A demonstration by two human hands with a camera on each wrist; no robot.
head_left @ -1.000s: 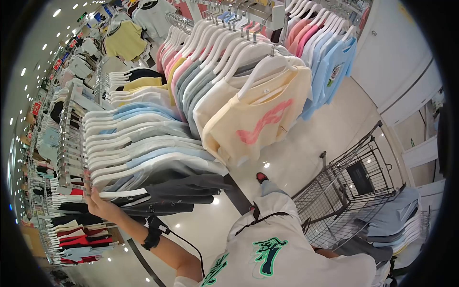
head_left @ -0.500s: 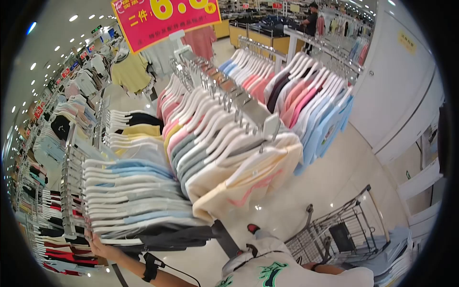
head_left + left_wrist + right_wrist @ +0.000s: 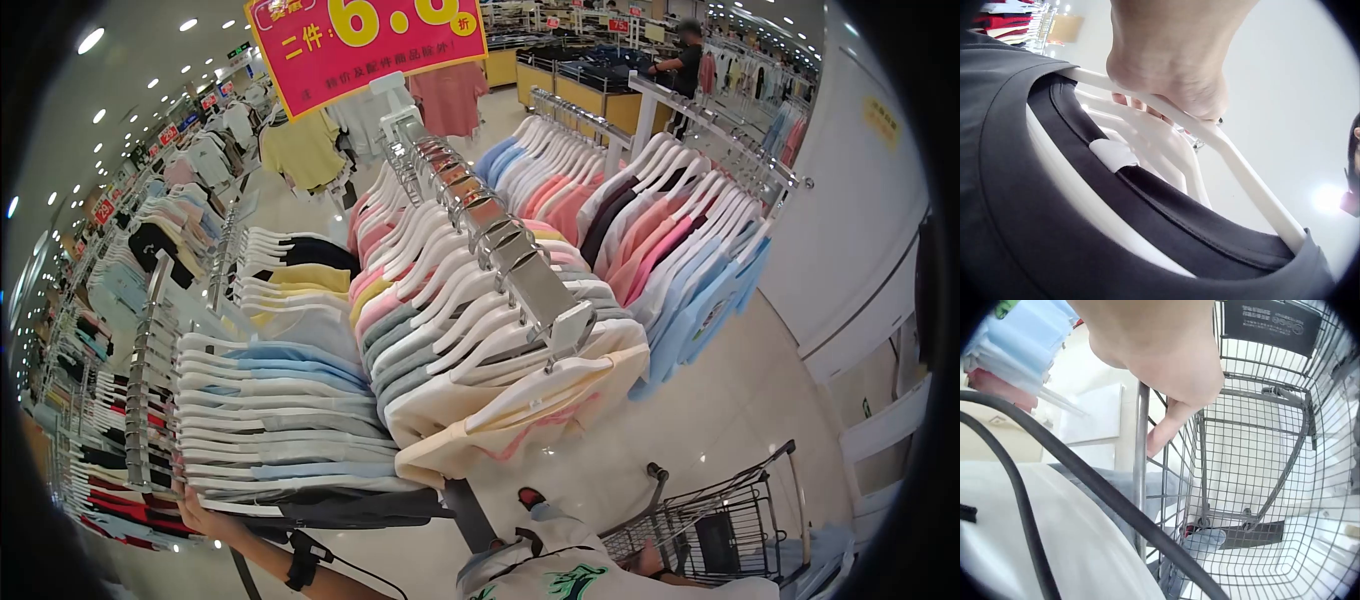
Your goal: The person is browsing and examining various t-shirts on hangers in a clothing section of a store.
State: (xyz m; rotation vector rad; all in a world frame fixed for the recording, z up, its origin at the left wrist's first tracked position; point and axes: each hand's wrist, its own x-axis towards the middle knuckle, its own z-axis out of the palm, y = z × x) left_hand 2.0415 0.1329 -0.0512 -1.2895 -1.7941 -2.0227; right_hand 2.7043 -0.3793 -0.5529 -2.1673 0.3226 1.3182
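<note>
- Clothes racks (image 3: 510, 255) full of hung T-shirts stand in front of the person
- Wire cart (image 3: 735, 530) stands at the right side, near the racks
- Dark grey T-shirt (image 3: 1010, 206) hangs low on the left rack, on a white hanger (image 3: 1235, 156)
- Left hand (image 3: 1172, 69) has its fingers curled round this hanger
- Right hand (image 3: 1160, 356) grasps the cart's top bar (image 3: 1141, 444)

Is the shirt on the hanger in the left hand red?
No, the left hand grips a white hanger that carries a dark grey shirt.
</note>
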